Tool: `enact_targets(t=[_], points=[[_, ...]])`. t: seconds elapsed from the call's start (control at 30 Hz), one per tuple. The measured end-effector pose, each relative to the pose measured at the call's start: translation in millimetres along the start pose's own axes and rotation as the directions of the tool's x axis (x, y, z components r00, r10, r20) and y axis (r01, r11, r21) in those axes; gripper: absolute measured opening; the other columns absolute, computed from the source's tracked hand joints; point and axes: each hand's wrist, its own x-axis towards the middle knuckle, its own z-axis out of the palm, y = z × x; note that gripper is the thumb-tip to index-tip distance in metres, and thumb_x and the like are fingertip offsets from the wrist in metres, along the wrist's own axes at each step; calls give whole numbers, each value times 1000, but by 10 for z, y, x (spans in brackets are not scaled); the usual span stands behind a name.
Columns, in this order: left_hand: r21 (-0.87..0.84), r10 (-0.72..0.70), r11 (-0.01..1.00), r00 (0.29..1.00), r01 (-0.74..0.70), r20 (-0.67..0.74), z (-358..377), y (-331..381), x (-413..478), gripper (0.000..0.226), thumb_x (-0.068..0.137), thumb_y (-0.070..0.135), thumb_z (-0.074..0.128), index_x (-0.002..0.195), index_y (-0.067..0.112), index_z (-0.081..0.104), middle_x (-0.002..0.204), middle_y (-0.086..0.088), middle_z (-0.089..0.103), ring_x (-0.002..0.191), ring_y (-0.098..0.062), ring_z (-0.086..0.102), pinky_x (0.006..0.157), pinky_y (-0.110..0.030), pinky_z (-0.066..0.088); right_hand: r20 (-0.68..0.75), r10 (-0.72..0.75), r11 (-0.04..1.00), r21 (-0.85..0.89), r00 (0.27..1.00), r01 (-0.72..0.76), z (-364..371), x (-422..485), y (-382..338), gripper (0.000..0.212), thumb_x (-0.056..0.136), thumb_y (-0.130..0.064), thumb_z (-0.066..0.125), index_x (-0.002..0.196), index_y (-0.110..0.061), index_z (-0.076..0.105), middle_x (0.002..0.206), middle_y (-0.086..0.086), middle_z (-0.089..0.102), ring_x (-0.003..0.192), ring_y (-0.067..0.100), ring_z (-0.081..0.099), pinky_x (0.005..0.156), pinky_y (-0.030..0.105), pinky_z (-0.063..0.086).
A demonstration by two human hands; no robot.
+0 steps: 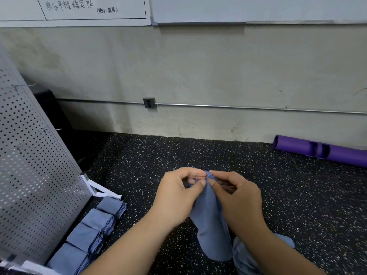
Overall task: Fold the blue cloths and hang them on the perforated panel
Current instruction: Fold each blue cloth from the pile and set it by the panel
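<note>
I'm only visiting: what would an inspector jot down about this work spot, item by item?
Surface: black speckled floor.
Job's things: a blue cloth hangs from both hands; four folded cloths lie in a row at the foot of the perforated panel; none seen hanging on it.
Clutter: purple roll on the floor by the wall.
Grippers: left hand and right hand pinch the cloth's top edge.
Cables: nothing seen.
Surroundings: wall socket, metal pipe, whiteboard above.
</note>
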Motion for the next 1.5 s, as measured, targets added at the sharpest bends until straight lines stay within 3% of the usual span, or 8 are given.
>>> enact_targets(t=[0.2,0.43,0.6,0.77,0.97,1.13,1.27,1.5], points=[[211,92,974,995,-81,-42,-61,-47,36,21,88,18,85,95,37,78,95,21,74,92,-5,69,84,-23,55,13,-4,999,33,1000,3,-18,9,-10,22,91,-14,83,99,-34,83,93,-17,80,89,4,76,80,22,61],[495,111,863,994,-101,8,-210,-242,143,35,82,31,89,101,44,63,109,21,57,110,-7,51,95,-25,42,12,37,980,197,999,-39,-143,176,-33,20,92,-2,79,103,-19,80,92,-3,81,87,13,78,75,19,60],[539,132,829,989,-150,72,-309,-315,215,26,82,36,90,93,41,67,108,23,58,110,-6,48,98,-28,42,-22,20,958,286,1000,-13,-263,284,-38,20,91,1,79,106,-13,80,94,4,82,88,15,77,78,19,60],[688,210,682,968,-247,140,-383,-351,260,12,91,44,80,99,39,73,108,24,66,104,-8,53,97,-41,49,-40,-19,959,281,999,29,-391,377,-42,20,91,3,77,106,-10,80,94,6,81,85,11,75,81,18,60],[592,378,716,918,-371,118,-550,-238,348,8,94,36,81,98,32,76,103,22,70,103,-6,62,94,-38,53,-2,-6,997,-74,1000,6,-644,552,129,19,88,-3,84,96,-19,81,88,-4,81,83,15,77,80,27,64],[568,408,717,904,-405,129,-570,-204,356,6,95,32,80,99,28,77,104,20,71,101,-6,65,93,-39,55,72,28,994,-108,997,-20,-704,572,167,20,86,-3,85,94,-21,81,87,-5,81,83,14,77,79,22,62],[546,445,721,889,-427,108,-596,-145,341,4,94,28,81,97,26,78,98,20,71,95,-4,67,89,-34,56,98,47,992,-117,994,-36,-712,600,190,27,86,-2,86,98,-26,82,90,-5,81,87,16,77,87,35,63],[409,363,849,932,-333,5,-595,-71,292,13,86,20,90,91,30,81,86,18,74,88,-9,72,82,-17,52,106,63,991,-126,992,-50,-682,589,197,21,86,-6,87,93,-26,84,87,-6,82,86,19,78,90,42,64]])
